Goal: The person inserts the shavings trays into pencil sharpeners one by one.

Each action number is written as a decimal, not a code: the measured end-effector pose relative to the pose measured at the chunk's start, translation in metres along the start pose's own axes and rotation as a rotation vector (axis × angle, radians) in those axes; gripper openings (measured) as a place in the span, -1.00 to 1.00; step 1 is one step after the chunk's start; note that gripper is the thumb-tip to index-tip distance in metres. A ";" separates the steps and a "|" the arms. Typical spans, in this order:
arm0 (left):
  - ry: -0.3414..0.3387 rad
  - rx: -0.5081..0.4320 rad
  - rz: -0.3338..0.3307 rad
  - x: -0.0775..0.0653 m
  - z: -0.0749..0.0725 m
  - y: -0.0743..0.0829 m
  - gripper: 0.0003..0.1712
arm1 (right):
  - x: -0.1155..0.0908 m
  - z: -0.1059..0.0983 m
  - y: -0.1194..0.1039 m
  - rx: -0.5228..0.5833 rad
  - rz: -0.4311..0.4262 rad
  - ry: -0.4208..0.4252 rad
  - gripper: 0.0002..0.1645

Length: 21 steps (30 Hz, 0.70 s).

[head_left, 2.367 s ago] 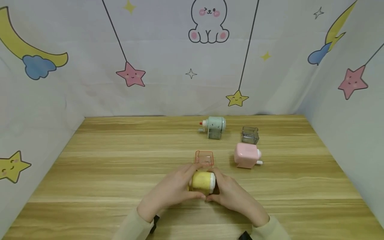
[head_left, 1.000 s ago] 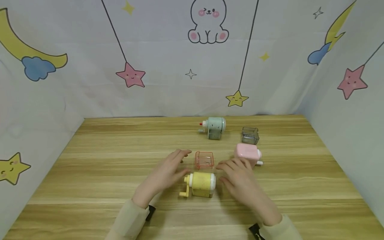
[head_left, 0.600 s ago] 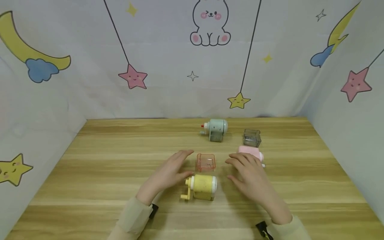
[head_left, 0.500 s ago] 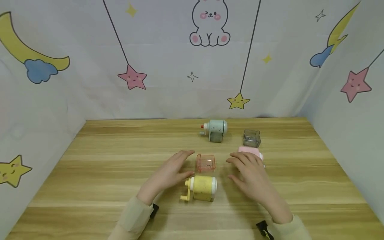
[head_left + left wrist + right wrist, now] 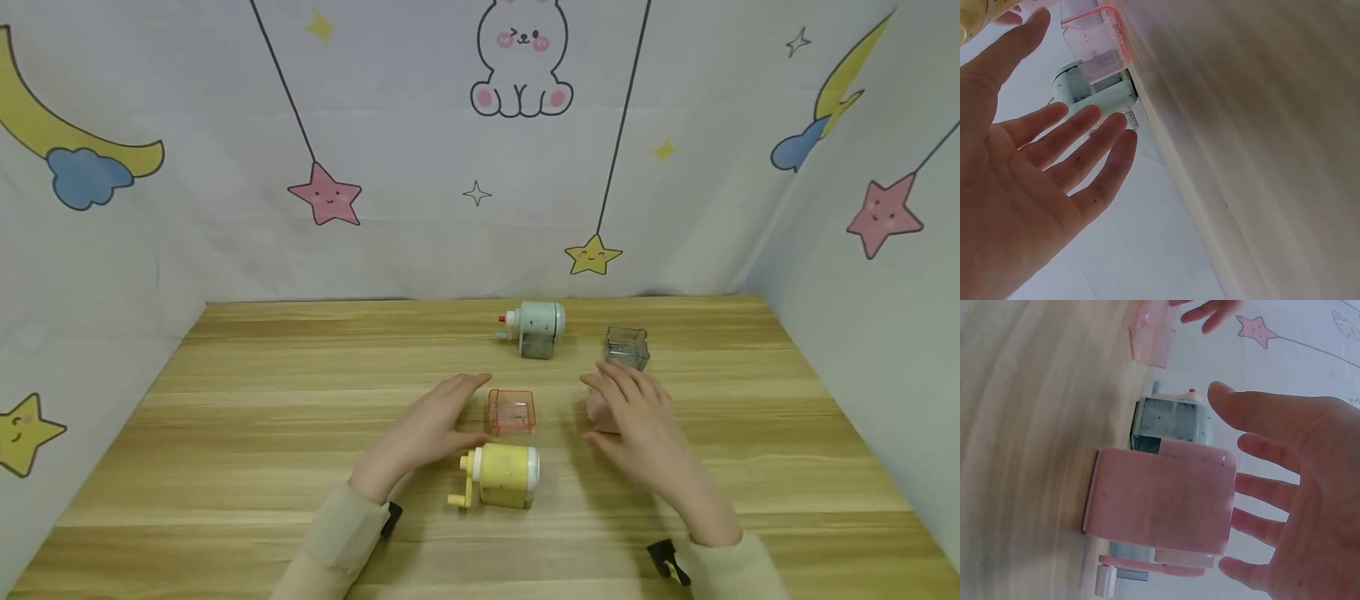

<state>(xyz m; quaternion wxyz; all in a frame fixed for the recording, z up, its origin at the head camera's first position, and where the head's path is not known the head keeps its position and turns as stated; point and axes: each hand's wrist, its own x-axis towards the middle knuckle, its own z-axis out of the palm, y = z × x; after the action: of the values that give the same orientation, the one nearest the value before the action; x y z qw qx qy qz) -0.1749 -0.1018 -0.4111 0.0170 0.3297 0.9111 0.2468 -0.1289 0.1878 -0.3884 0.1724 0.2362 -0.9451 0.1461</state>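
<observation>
A yellow crank pencil sharpener [image 5: 506,476] stands on the table, its crank to the left. Behind it sits a clear red shavings drawer [image 5: 512,413]. My left hand [image 5: 420,429] hovers left of both with loosely spread fingers and holds nothing. Over the pink crank sharpener [image 5: 1163,500] is my right hand [image 5: 637,417], which hides most of it in the head view. In the right wrist view its spread fingers [image 5: 1265,490] lie along the pink body without curling round it.
Farther back stand a mint-green crank sharpener [image 5: 542,327] and a clear grey drawer [image 5: 627,347]. A white printed cloth [image 5: 405,242] walls off the wooden table [image 5: 285,467] at the back and sides.
Both hands have let go of the yellow sharpener, which now stands on the table. The left hand has drawn off to the left; the right hand has moved right and back over the pink sharpener.
</observation>
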 end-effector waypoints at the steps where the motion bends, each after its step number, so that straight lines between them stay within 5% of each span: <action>1: -0.003 0.005 0.002 0.001 0.000 0.000 -0.08 | 0.000 -0.001 0.002 0.003 0.010 -0.009 -0.14; 21: -0.088 0.001 0.045 0.025 0.003 -0.001 0.00 | -0.002 0.000 0.021 0.166 0.162 -0.098 -0.03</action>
<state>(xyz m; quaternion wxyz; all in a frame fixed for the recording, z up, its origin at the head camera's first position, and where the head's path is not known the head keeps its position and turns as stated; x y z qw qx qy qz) -0.1948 -0.0859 -0.4108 0.0513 0.3604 0.9020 0.2321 -0.1376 0.2061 -0.3935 0.0933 0.1793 -0.9530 0.2255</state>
